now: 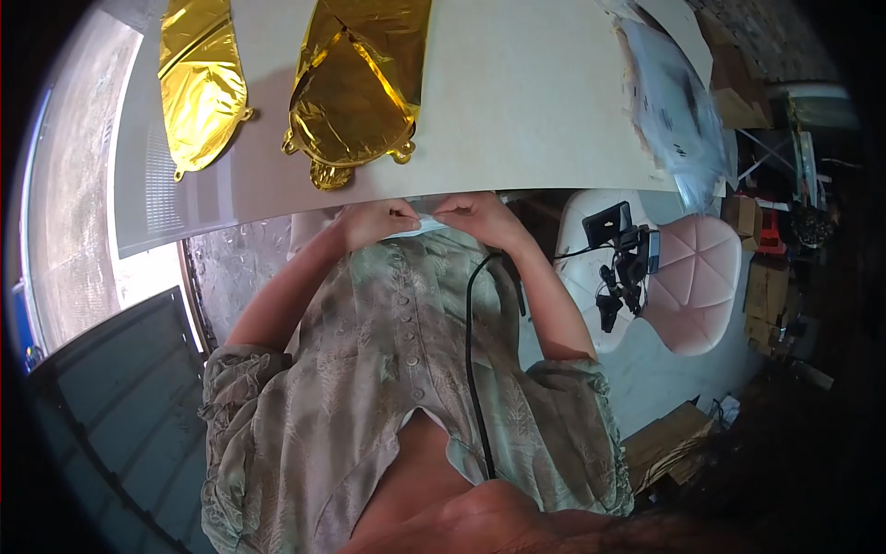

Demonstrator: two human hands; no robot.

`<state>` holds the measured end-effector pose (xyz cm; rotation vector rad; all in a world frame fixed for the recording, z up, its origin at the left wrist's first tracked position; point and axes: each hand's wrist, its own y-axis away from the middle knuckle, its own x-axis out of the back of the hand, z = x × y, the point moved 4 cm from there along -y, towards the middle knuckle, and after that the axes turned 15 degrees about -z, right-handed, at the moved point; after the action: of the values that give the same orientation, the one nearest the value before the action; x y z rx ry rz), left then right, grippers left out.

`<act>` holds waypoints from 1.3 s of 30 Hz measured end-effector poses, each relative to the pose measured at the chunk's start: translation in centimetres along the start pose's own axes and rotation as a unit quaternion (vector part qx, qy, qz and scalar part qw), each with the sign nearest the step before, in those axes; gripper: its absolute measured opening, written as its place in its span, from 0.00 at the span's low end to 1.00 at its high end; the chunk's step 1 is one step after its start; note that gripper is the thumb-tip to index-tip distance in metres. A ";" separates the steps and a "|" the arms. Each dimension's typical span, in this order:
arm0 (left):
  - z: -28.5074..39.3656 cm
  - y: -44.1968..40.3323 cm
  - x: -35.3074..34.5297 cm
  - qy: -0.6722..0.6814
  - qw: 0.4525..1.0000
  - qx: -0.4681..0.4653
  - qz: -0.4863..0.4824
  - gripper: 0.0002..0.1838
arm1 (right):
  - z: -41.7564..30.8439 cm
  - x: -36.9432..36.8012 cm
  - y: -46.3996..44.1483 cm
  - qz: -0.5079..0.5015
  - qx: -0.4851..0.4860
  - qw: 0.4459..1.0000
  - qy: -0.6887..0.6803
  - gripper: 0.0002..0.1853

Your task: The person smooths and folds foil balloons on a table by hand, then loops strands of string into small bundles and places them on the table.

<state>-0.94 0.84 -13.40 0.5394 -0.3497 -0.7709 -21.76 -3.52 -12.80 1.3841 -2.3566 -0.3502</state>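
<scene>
Near the front edge of the pale table (517,111), my left hand (377,224) has its fingers pinched on the left end of a small white strip (420,224). My right hand (482,220) is closed with its fingertips at the strip's right end. The strip lies in front of my patterned shirt, just below the table edge; what it belongs to is too small to tell. Beyond my hands a wide gold foil piece (355,102) with small tabs lies on the table, its lower end close to the edge. A narrower gold foil piece (203,92) lies to its left.
Clear plastic bags (669,102) lie at the table's right side. Right of me, a pale padded chair (697,277) holds black devices (628,263) with cables. A black cable (469,351) runs down my shirt. Cardboard boxes (766,295) stand far right; a dark slatted panel (129,406) is at left.
</scene>
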 end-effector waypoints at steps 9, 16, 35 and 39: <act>0.9 0.4 -0.3 -0.029 0.999 -0.006 0.031 0.12 | -1.5 -0.4 -0.4 0.010 0.010 1.000 -0.017 0.07; 1.7 1.0 -0.4 -0.051 0.996 -0.039 0.056 0.10 | 0.3 -0.9 -1.1 -0.033 -0.026 0.999 -0.025 0.05; 1.8 0.6 -0.2 -0.037 0.997 -0.052 0.051 0.12 | -1.0 -0.1 -0.3 -0.025 0.001 0.992 -0.125 0.04; 1.3 0.2 -0.2 -0.017 0.997 -0.047 0.057 0.11 | -0.7 -0.1 -0.3 -0.035 -0.001 0.987 -0.154 0.03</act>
<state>-1.67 0.67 -12.24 0.4136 -0.3710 -0.6827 -21.12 -3.57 -12.32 1.5071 -2.5509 -0.6271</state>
